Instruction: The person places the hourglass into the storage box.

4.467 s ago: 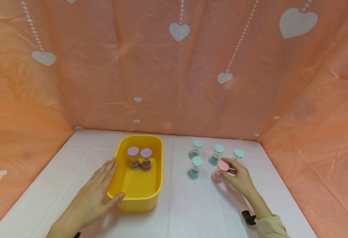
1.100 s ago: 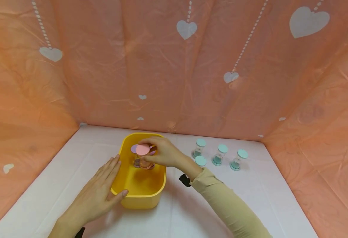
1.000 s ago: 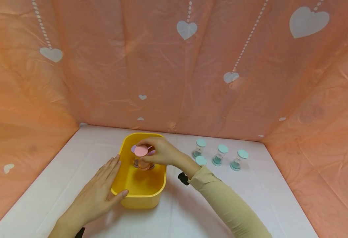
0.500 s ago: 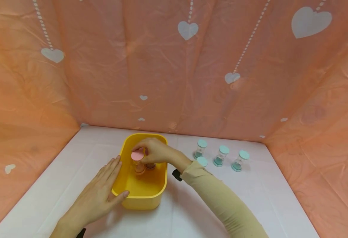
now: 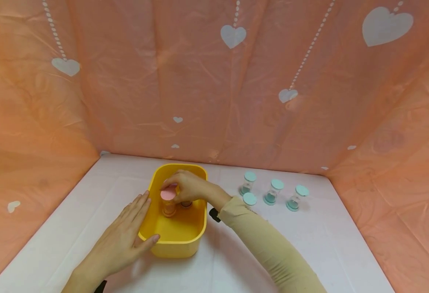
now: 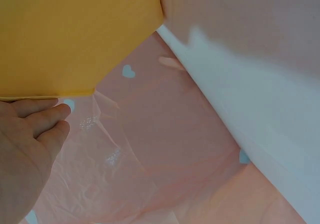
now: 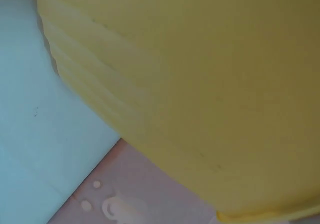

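Note:
In the head view, my right hand (image 5: 188, 186) reaches into the yellow bin (image 5: 178, 249) and pinches a pink-capped hourglass (image 5: 168, 194) between thumb and fingers. The hourglass stands upright, low inside the bin. Behind that hand, most of the purple hourglasses is hidden; only one base (image 5: 186, 204) shows. My left hand (image 5: 117, 240) lies with straight fingers along the bin's left rim, its thumb at the front corner. In the left wrist view, its fingertips (image 6: 59, 115) are right at the yellow rim. The right wrist view shows only the bin's outer wall (image 7: 200, 99), no hand.
Several mint-capped hourglasses stand on the white table (image 5: 244, 252) right of the bin: one at the back (image 5: 250, 177), one in the middle (image 5: 276, 185), one at the right (image 5: 301, 191), and one nearer (image 5: 249, 199) partly behind the sleeve. Pink heart-patterned sheets surround the table.
My right hand has carried the pink hourglass from the table's right side into the bin, then lower and slightly left. My left hand has stayed at the bin's rim.

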`<state>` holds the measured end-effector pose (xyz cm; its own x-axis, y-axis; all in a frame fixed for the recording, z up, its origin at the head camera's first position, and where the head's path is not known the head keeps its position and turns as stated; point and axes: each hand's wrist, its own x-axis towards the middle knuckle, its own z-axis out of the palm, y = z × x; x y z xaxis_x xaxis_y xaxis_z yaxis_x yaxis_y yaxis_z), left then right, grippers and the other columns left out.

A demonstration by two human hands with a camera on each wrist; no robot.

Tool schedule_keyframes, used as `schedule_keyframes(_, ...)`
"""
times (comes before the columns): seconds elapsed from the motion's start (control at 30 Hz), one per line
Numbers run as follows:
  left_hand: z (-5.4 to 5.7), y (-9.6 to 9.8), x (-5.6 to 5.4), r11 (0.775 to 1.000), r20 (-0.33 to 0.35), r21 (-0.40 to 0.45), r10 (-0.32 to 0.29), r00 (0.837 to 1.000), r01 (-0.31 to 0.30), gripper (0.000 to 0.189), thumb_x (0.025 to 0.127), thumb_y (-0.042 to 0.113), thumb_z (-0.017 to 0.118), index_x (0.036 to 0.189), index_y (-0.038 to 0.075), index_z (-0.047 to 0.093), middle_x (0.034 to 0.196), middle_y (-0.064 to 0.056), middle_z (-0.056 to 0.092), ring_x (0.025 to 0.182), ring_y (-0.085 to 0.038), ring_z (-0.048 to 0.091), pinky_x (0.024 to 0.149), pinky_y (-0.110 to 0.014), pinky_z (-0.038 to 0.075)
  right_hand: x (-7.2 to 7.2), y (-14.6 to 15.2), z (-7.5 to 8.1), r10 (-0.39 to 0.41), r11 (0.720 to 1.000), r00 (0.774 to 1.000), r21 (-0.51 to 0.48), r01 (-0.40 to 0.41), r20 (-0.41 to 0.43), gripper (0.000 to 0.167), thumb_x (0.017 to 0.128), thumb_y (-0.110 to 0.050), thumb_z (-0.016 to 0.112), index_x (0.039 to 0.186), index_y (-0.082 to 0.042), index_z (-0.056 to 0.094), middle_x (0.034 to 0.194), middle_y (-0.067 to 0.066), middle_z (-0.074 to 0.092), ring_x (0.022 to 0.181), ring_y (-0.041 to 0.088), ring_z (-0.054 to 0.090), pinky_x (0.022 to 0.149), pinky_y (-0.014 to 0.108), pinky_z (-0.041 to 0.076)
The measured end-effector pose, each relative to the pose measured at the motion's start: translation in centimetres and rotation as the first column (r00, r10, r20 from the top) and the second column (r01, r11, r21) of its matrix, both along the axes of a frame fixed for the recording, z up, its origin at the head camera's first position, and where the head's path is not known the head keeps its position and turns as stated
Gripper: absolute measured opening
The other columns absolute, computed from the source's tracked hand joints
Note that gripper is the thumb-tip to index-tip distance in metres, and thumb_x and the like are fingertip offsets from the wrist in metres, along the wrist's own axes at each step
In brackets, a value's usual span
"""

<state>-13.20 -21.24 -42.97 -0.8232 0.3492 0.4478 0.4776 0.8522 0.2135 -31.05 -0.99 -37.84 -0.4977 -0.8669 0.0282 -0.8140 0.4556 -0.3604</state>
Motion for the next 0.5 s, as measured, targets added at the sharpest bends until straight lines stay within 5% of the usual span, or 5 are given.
schedule_keyframes(0.5, 0.03, 0.05, -0.02, 1.0, 0.0, 0.003, -0.001, 1.0, 0.001, 0.091, 0.098, 0.049, 0.068, 0.161, -0.004, 0.03, 0.171, -0.018, 0.021, 0.154, -0.039, 0.029, 0.123, -0.015, -0.006, 0.18, -0.08, -0.13, 0.015, 0.999, 1.0, 0.031, -0.015, 0.008, 0.047, 0.087, -0.019, 0.087, 0.132, -0.015, 0.074, 0.13, -0.002, 0.072, 0.127, 0.018, 0.055, 0.112, 0.021, 0.041)
